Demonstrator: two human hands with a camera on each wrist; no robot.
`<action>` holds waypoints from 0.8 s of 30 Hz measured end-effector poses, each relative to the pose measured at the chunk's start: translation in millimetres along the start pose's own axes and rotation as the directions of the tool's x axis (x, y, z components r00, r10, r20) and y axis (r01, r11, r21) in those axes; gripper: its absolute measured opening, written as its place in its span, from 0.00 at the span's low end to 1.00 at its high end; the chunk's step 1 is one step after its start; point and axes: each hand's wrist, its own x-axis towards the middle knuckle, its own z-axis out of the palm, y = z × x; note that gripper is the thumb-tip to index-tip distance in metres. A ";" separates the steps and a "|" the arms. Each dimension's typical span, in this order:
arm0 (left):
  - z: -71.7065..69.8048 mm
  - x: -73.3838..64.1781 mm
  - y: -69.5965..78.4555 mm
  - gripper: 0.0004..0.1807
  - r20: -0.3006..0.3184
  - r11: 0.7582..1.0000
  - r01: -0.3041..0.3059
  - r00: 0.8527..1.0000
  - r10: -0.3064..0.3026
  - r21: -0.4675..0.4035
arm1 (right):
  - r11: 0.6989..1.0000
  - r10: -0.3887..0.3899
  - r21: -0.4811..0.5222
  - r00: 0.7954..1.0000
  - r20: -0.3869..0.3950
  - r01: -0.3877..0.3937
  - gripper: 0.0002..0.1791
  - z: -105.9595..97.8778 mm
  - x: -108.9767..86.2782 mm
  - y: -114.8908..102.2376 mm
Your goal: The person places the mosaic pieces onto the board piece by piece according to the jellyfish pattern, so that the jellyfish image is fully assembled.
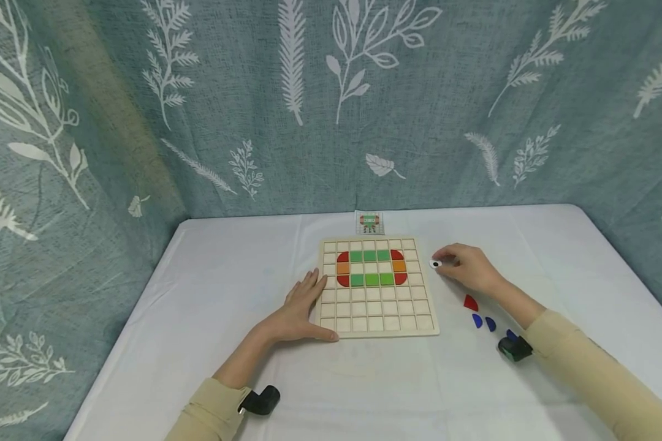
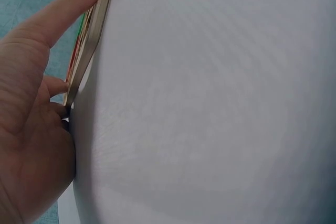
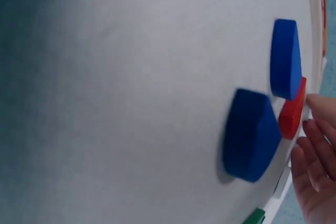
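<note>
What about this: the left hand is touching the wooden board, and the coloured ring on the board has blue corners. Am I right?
Not quite. The corners of the coloured ring are red, not blue, as the head view shows. The left hand is touching the wooden board, just as you said.

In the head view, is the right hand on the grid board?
No, the right hand is beside the grid board, pinching a white piece with a black dot.

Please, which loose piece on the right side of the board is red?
The quarter-circle piece, farther back than the blue half-circle pieces; no other loose piece visible there is red.
</note>
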 end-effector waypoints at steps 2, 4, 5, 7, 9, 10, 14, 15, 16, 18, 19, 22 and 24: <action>-0.2 0.2 -0.1 0.68 -0.004 1.000 -0.002 1.000 0.002 0.000 | 1.000 -0.004 -0.009 1.000 -0.005 0.004 0.13 0.9 2.0 -0.9; -0.3 0.4 -0.2 0.68 -0.004 1.000 -0.004 1.000 0.004 -0.001 | 1.000 -0.002 -0.015 1.000 -0.002 0.002 0.13 1.5 3.7 -1.9; -0.3 0.4 -0.2 0.68 -0.004 1.000 -0.005 1.000 0.005 -0.001 | 1.000 0.002 -0.017 1.000 0.000 -0.002 0.12 1.6 4.4 -2.6; -0.4 0.3 -0.1 0.68 -0.002 1.000 -0.005 1.000 0.005 -0.001 | 1.000 0.004 -0.022 1.000 0.004 -0.004 0.12 1.7 5.6 -4.2; -0.4 0.3 -0.2 0.68 0.003 1.000 0.000 1.000 0.000 0.001 | 1.000 0.009 -0.016 1.000 -0.004 -0.009 0.11 1.9 6.8 -6.2; -0.4 0.3 -0.3 0.68 0.006 1.000 0.003 1.000 -0.003 0.001 | 1.000 0.015 -0.007 1.000 -0.015 -0.015 0.11 2.4 7.7 -7.8; -0.3 -0.1 -0.5 0.68 0.000 1.000 -0.002 1.000 0.002 0.007 | 0.997 0.013 0.073 0.999 -0.046 -0.009 0.11 9.1 13.7 -19.6; -0.4 -0.3 -0.5 0.68 -0.001 1.000 -0.004 1.000 0.004 0.009 | 0.995 -0.001 0.095 0.999 -0.042 0.005 0.11 12.2 15.9 -23.6; -0.6 -0.5 -0.4 0.68 -0.002 1.000 -0.004 1.000 0.004 0.011 | 0.994 -0.021 0.110 0.999 -0.033 0.024 0.10 15.5 18.4 -28.2; -0.7 -0.6 -0.4 0.68 -0.003 1.000 0.000 1.000 0.000 0.014 | 0.989 -0.072 0.133 0.997 -0.003 0.071 0.09 22.6 23.5 -37.3; -0.8 -0.7 -0.4 0.68 -0.004 1.000 -0.001 1.000 0.001 0.013 | 0.985 -0.101 0.140 0.995 0.011 0.099 0.08 26.1 26.0 -42.0; -0.7 -0.8 0.0 0.68 -0.005 1.000 -0.009 1.000 0.009 0.010 | 0.975 -0.191 0.118 0.981 0.033 0.186 0.05 34.9 32.7 -53.0; -0.4 -0.7 -0.3 0.68 -0.003 1.000 -0.010 1.000 0.010 0.012 | 0.969 -0.235 0.091 0.971 0.035 0.231 0.05 39.3 36.2 -58.1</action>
